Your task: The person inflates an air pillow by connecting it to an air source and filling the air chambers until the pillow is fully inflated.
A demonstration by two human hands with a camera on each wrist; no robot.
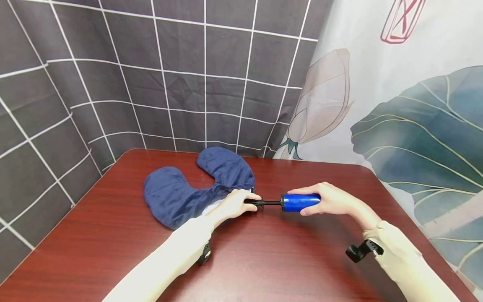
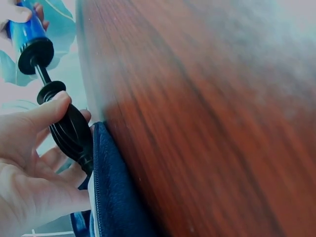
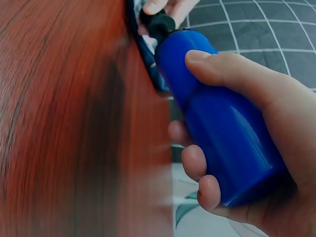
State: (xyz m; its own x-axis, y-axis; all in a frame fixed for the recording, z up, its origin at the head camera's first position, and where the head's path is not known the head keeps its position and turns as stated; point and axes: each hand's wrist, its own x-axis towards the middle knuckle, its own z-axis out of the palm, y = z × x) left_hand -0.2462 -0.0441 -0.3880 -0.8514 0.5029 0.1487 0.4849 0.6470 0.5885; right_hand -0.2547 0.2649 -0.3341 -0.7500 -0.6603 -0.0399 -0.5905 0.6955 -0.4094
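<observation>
A hand pump with a blue barrel and a black rod lies level between my two hands. My right hand wraps round the barrel, thumb along one side and fingers curled under the other, as the right wrist view shows. My left hand grips the black ribbed end of the pump, beside the open zipper of a navy U-shaped neck pillow. Some white lining shows at the zipper. The tip of the pump's black end is hidden at the pillow's opening.
The pillow rests on a reddish-brown wooden table. Behind it hangs a dark grey cloth with white grid lines. To the right is a white curtain with a leaf and flower print. Both wrists carry small black cameras.
</observation>
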